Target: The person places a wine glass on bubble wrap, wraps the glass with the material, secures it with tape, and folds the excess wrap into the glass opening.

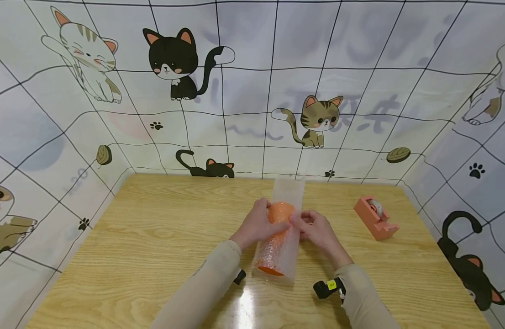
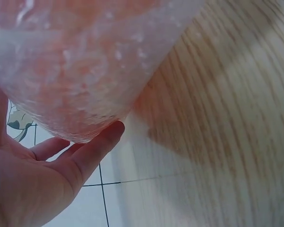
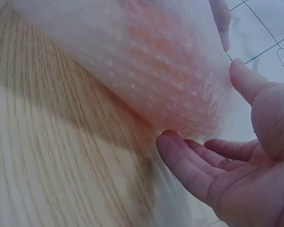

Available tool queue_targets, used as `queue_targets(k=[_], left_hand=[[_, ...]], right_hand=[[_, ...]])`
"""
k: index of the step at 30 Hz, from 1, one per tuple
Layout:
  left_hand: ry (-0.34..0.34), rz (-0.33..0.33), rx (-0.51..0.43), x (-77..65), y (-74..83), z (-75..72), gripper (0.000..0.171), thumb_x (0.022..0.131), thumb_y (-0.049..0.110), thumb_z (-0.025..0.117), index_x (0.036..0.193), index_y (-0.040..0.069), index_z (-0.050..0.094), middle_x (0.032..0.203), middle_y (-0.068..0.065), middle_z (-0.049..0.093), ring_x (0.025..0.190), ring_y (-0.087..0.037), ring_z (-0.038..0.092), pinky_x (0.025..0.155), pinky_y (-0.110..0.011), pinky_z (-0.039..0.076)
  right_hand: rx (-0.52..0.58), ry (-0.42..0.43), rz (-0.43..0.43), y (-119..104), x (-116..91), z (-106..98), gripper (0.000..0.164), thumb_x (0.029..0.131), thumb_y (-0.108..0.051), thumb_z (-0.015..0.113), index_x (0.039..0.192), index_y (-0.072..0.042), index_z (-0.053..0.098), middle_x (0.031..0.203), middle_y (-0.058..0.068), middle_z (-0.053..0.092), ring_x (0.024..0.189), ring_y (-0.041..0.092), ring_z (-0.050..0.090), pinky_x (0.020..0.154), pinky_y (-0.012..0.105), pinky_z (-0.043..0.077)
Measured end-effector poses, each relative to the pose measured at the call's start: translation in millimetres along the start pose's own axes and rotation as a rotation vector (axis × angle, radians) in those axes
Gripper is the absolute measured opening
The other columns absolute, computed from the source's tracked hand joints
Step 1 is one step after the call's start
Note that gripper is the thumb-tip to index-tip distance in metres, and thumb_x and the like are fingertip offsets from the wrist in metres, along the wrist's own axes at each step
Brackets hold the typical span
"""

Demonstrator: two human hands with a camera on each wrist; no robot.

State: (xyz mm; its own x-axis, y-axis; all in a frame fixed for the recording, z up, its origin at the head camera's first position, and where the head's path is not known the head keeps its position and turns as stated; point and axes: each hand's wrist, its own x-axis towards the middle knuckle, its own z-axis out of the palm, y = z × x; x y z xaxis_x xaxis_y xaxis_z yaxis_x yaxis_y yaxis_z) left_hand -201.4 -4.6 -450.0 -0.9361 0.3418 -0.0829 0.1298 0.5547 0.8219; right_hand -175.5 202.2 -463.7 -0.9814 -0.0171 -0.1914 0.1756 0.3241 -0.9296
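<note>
An orange cylinder (image 1: 281,210) lies rolled in clear bubble wrap (image 1: 288,186) near the middle of the wooden table. My left hand (image 1: 257,225) grips the bundle from its left side, thumb across the top. From the right, my right hand (image 1: 318,232) pinches the wrap between thumb and fingers. In the left wrist view, the fingers of the left hand (image 2: 52,172) curl under the rounded wrap (image 2: 85,85). The right wrist view has the right hand's (image 3: 236,175) fingertips at the lower side of the bubbled film (image 3: 165,80), its thumb on the upper side.
A pink tape dispenser (image 1: 375,219) with a roll of tape stands on the table (image 1: 174,214) at the right. Behind the table's far edge hangs a white cloth (image 1: 244,91) printed with cats and grid lines, and it also runs along both sides.
</note>
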Motion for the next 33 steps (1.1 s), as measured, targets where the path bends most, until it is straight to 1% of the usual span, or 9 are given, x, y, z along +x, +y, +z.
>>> queue_targets(k=[4, 6, 11, 14, 18, 21, 26, 28, 33], left_hand=[[0.002, -0.023, -0.027, 0.6, -0.7, -0.4, 0.067, 0.086, 0.046, 0.082, 0.127, 0.007, 0.044, 0.116, -0.006, 0.052, 0.097, -0.022, 0.058, 0.079, -0.035, 0.055], [0.003, -0.029, -0.041, 1.3, -1.8, -0.1, 0.067, 0.086, 0.044, 0.082, 0.127, 0.007, 0.044, 0.116, -0.006, 0.052, 0.097, -0.022, 0.058, 0.078, -0.035, 0.055], [-0.004, -0.024, -0.081, 2.9, -4.1, 0.9, 0.066, 0.086, 0.040, 0.082, 0.127, 0.006, 0.043, 0.113, -0.007, 0.053, 0.093, -0.022, 0.059, 0.074, -0.033, 0.055], [-0.010, -0.031, -0.132, 3.6, -5.3, 1.3, 0.067, 0.086, 0.039, 0.083, 0.128, 0.006, 0.043, 0.113, -0.008, 0.055, 0.092, -0.022, 0.061, 0.074, -0.034, 0.056], [-0.031, -0.048, -0.225, 4.5, -6.4, 2.1, 0.068, 0.086, 0.037, 0.083, 0.133, 0.007, 0.042, 0.116, -0.010, 0.058, 0.095, -0.022, 0.065, 0.076, -0.038, 0.059], [-0.048, -0.050, -0.262, 4.5, -6.3, 2.1, 0.068, 0.087, 0.035, 0.082, 0.135, 0.008, 0.041, 0.118, -0.012, 0.058, 0.097, -0.023, 0.066, 0.078, -0.040, 0.060], [-0.063, -0.058, -0.262, 3.4, -5.2, 0.2, 0.068, 0.088, 0.036, 0.081, 0.136, 0.009, 0.041, 0.120, -0.011, 0.058, 0.099, -0.024, 0.065, 0.081, -0.042, 0.060], [-0.069, -0.062, -0.254, 3.4, -4.6, -1.2, 0.068, 0.088, 0.037, 0.080, 0.137, 0.010, 0.041, 0.120, -0.011, 0.058, 0.100, -0.024, 0.065, 0.081, -0.042, 0.059], [-0.087, -0.047, -0.235, 3.7, -3.3, -4.9, 0.065, 0.087, 0.036, 0.080, 0.133, 0.008, 0.043, 0.121, -0.013, 0.058, 0.101, -0.025, 0.065, 0.081, -0.042, 0.059]], right_hand=[[-0.003, 0.006, -0.009, 1.4, 0.0, -1.2, 0.052, 0.105, -0.033, 0.063, 0.135, 0.008, 0.056, 0.113, 0.021, 0.064, 0.085, 0.018, 0.070, 0.080, 0.036, 0.063], [-0.005, 0.009, -0.009, 3.3, 0.7, -1.9, 0.051, 0.106, -0.034, 0.060, 0.136, 0.007, 0.056, 0.113, 0.020, 0.064, 0.086, 0.018, 0.070, 0.080, 0.036, 0.062], [0.022, -0.004, 0.001, 6.8, 2.6, -3.7, 0.057, 0.106, -0.038, 0.060, 0.138, 0.008, 0.054, 0.118, 0.023, 0.066, 0.088, 0.019, 0.071, 0.082, 0.037, 0.062], [0.055, -0.033, 0.011, 8.1, 3.4, -5.0, 0.061, 0.106, -0.040, 0.058, 0.140, 0.011, 0.053, 0.120, 0.024, 0.068, 0.089, 0.020, 0.073, 0.083, 0.038, 0.062], [0.093, -0.076, 0.022, 8.8, 4.7, -7.3, 0.065, 0.107, -0.042, 0.056, 0.139, 0.014, 0.053, 0.111, 0.021, 0.073, 0.087, 0.018, 0.073, 0.081, 0.035, 0.062], [0.112, -0.089, 0.034, 7.9, 5.2, -8.9, 0.066, 0.107, -0.044, 0.055, 0.138, 0.014, 0.054, 0.107, 0.018, 0.074, 0.087, 0.017, 0.072, 0.081, 0.033, 0.062], [0.119, -0.102, 0.016, 5.2, 4.0, -10.7, 0.068, 0.106, -0.045, 0.056, 0.140, 0.013, 0.053, 0.115, 0.020, 0.072, 0.090, 0.019, 0.073, 0.083, 0.035, 0.062], [0.122, -0.094, 0.010, 4.3, 3.6, -10.5, 0.066, 0.106, -0.045, 0.057, 0.140, 0.013, 0.053, 0.116, 0.022, 0.071, 0.089, 0.019, 0.072, 0.082, 0.035, 0.062], [0.132, -0.068, 0.004, 2.4, 2.5, -8.6, 0.065, 0.105, -0.042, 0.059, 0.139, 0.013, 0.053, 0.121, 0.025, 0.068, 0.088, 0.019, 0.071, 0.081, 0.035, 0.062]])
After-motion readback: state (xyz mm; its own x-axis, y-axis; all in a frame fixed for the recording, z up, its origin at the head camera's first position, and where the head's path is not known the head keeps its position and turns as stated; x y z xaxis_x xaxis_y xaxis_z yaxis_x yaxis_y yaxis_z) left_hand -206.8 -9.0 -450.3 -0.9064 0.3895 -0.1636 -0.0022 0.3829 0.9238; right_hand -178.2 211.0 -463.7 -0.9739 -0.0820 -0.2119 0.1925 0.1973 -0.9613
